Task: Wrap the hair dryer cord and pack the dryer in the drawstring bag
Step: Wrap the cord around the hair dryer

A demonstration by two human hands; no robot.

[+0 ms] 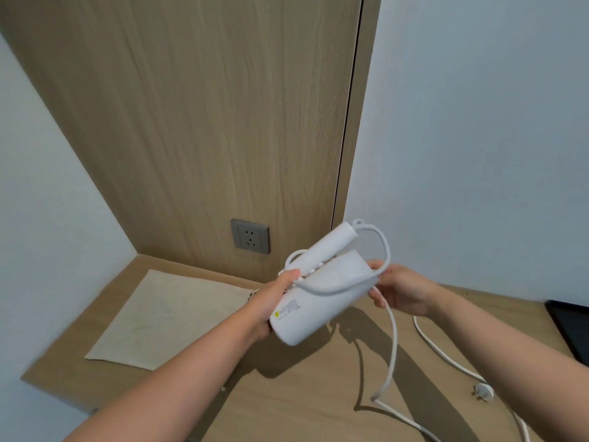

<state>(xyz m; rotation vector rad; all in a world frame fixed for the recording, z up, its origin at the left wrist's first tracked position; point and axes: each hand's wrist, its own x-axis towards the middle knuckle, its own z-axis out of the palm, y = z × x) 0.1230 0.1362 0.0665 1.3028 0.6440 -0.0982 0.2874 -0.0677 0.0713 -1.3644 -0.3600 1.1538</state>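
A white folded hair dryer (322,295) is held above the wooden desk, its handle folded up against the body. My left hand (274,301) grips the dryer's body from the left, thumb on top. My right hand (398,290) pinches the white cord (390,339) at the dryer's right end. One loop of cord lies across the dryer body and curves up past the handle tip. The rest of the cord hangs down onto the desk and ends at the plug (483,390) on the right. A beige drawstring bag (165,317) lies flat on the desk to the left.
A grey wall socket (250,236) sits in the wood panel behind the dryer. A dark flat object (570,330) lies at the desk's right edge. White walls close in on the left and right. The desk's (302,403) front edge runs along the lower left.
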